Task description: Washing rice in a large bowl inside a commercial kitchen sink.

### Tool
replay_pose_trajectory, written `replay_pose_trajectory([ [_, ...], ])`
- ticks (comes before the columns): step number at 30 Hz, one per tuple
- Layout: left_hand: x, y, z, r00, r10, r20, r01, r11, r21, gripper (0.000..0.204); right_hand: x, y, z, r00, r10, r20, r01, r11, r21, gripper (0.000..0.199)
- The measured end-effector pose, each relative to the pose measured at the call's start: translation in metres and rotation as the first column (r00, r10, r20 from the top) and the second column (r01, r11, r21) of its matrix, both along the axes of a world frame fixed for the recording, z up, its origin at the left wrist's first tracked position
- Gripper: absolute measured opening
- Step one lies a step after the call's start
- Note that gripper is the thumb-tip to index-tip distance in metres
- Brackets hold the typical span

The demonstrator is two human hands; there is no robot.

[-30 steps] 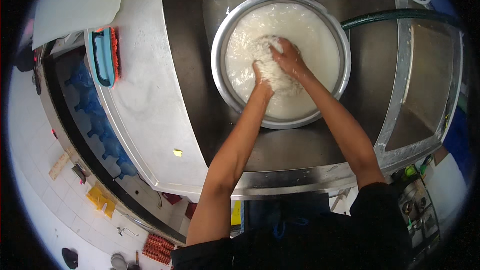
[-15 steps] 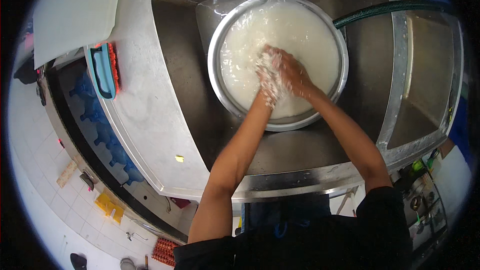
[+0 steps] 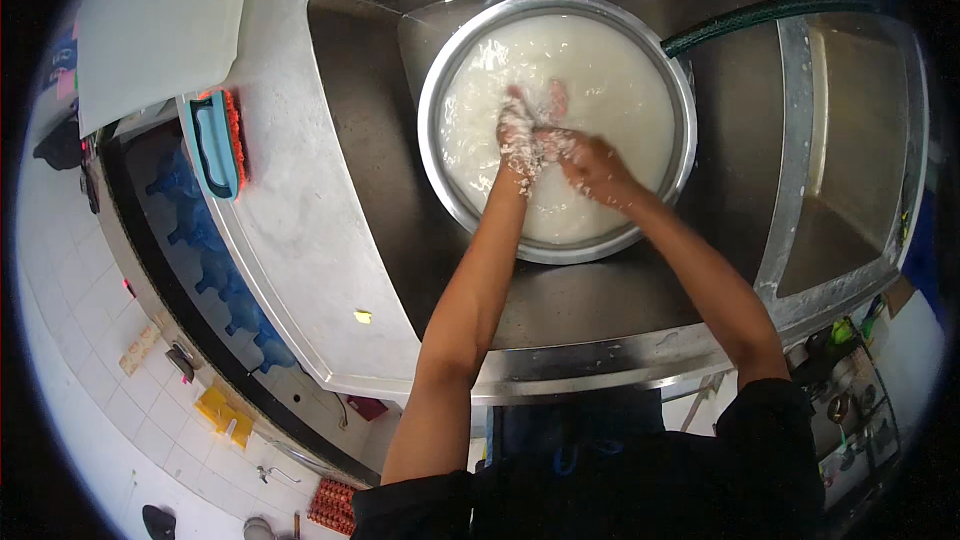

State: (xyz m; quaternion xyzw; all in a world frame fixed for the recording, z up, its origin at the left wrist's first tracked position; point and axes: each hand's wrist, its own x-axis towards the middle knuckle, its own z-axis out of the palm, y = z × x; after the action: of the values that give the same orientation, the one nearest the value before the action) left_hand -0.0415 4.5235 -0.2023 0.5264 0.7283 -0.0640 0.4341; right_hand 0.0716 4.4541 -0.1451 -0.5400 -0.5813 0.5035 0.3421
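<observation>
A wide round metal basin [image 3: 440,140] sits in the left compartment of a stainless steel sink [image 3: 370,190], filled with cloudy white water and rice [image 3: 610,90]. Both hands work together at the middle of the basin. The left hand [image 3: 518,140] is coated with white grains and its fingers are curled around a clump of wet rice; the right hand [image 3: 590,165] presses against it from the right, fingers bent inward, so the two hands are squeezed together over the same clump. Whether the fingertips reach the bottom of the basin cannot be told, since the milky water hides it.

A dark green hose [image 3: 780,10] curves in from the far right and ends at the basin's far-right rim. To the right, a second, empty-looking sink compartment [image 3: 850,140] lies beyond a narrow steel divider. To the left of the sink stretches the steel bench [image 3: 290,240], with a small yellow scrap [image 3: 362,316] lying near its front edge. At the bench's left edge rests a teal scrubbing brush with orange bristles [image 3: 218,145]. A white board [image 3: 160,20] lies at the far left. Below the bench, blue water bottles [image 3: 210,260] stand in a row on the tiled floor [image 3: 90,380].
</observation>
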Motion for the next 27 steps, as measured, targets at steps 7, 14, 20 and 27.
replay_pose_trajectory([
  [7,-0.014,0.046,0.036,0.812,-0.497,0.305,0.163,0.695,0.700,0.045,0.034,0.087,0.000,0.685,0.043,0.728,-0.175,0.979,0.106,0.032],
  [14,-0.014,0.069,0.037,0.722,-0.618,-0.310,0.692,0.645,0.326,0.053,0.043,0.118,-0.029,0.446,0.227,0.866,-0.278,0.955,-0.107,0.045],
  [20,-0.023,0.046,0.042,0.891,-0.353,-0.287,0.385,0.921,0.063,0.077,0.064,0.089,-0.025,0.554,0.220,0.803,-0.043,0.971,-0.237,0.061],
  [27,-0.053,-0.004,0.030,0.997,0.022,-0.080,-0.012,0.992,0.127,0.093,0.072,0.032,-0.032,0.760,-0.093,0.643,0.264,0.948,-0.175,0.084],
])
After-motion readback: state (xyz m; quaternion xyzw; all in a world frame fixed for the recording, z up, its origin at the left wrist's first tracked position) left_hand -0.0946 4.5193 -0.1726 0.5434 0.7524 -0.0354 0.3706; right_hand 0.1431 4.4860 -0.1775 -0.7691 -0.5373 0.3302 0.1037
